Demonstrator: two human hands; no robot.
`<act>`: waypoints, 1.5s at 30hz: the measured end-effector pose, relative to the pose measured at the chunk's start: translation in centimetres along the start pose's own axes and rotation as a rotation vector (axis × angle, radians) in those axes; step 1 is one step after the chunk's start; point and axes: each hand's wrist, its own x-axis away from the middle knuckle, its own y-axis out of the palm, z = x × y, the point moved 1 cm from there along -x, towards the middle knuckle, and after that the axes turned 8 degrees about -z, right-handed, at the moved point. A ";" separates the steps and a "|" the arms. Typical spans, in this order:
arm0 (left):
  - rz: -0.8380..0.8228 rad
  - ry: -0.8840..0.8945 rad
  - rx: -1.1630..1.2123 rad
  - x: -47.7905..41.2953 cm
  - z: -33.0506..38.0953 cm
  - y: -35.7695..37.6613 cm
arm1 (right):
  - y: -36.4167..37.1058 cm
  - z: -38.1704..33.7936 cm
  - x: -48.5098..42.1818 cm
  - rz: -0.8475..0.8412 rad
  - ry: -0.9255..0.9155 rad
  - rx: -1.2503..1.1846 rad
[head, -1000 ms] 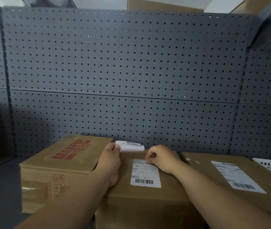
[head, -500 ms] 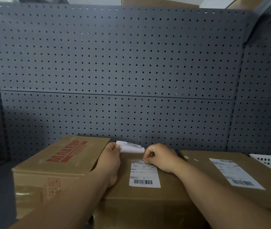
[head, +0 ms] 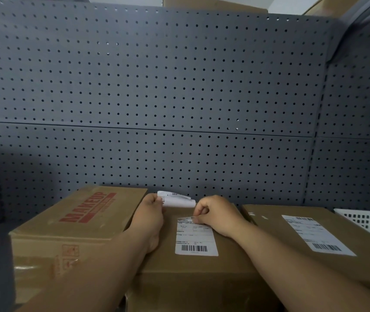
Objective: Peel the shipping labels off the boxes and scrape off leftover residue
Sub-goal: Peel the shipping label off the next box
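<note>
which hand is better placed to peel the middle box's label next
Right. The right hand pinches the far edge of the stuck label on the middle box, so it can probably just pull. The left hand has its grip taken by a peeled label.

Two bare arms show. The left bare forearm (head: 89,274) sits down at 7 o'clock. It looks wide at the picture's edge and gets thinner up to the wrist. The bare left hand (head: 150,219) is on its end, near 6 o'clock. The right bare forearm (head: 292,267) sits down at 5 o'clock and thins the same way up to the bare right hand (head: 221,216). The right hand's knuckles look round. Fingernails are too small to make out.
</note>
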 end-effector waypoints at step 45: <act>-0.029 0.003 -0.063 -0.4 -0.2 0.1 | -0.4 -1.2 2.1 -0.052 -0.159 0.061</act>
